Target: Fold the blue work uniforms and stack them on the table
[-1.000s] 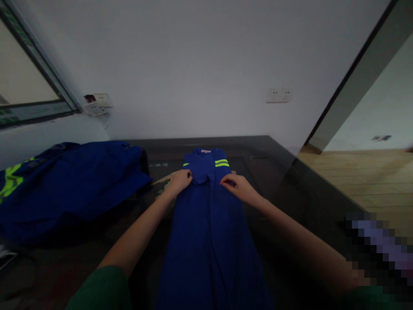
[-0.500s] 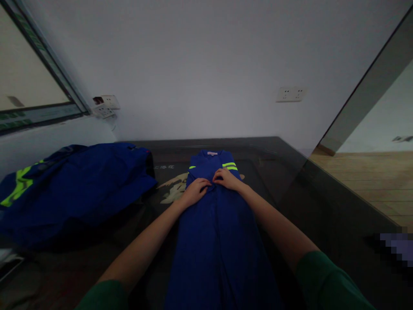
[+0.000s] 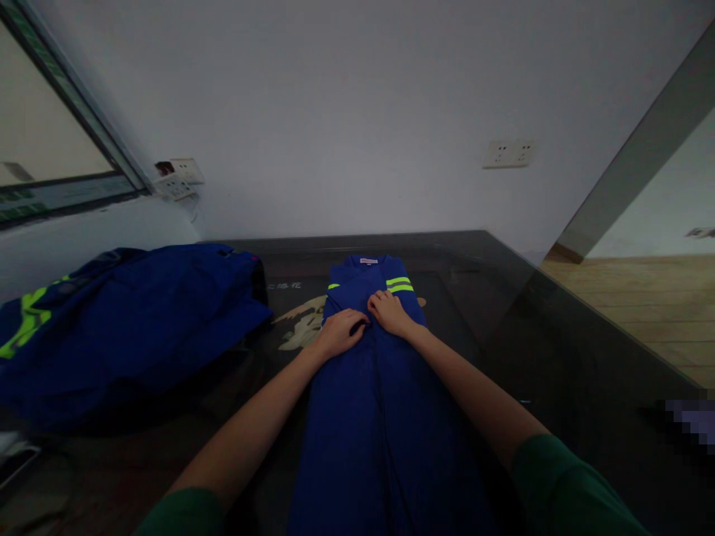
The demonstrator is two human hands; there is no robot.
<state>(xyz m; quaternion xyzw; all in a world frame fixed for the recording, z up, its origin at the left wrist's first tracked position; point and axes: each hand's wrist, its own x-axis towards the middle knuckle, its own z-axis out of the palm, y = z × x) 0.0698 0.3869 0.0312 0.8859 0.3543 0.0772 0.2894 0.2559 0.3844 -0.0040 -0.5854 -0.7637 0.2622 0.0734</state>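
Note:
A blue garment point(image 3: 357, 417) with yellow-green stripes near its top lies lengthwise on a dark table point(image 3: 547, 350), its labelled collar toward the wall. My left hand point(image 3: 343, 331) rests on the left part of the cloth, thumb and fingers curled together on a bit of fabric near the middle. Beside it on the right, my right hand point(image 3: 388, 311) lies on the garment just below the stripes, its fingers bent down against the cloth; whether fabric is pinched under them is too small to tell. A small gap separates the two hands.
Another blue garment point(image 3: 139, 327) with yellow-green stripes lies heaped at the left. Wall sockets point(image 3: 509, 154) are on the wall behind, and more sockets point(image 3: 179, 179) are near the window. A blurred purple object point(image 3: 693, 418) is at the right edge.
The view has shifted slightly. My right hand's fingers are lower and flatter on the cloth than before; my left hand stays at nearly the same spot.

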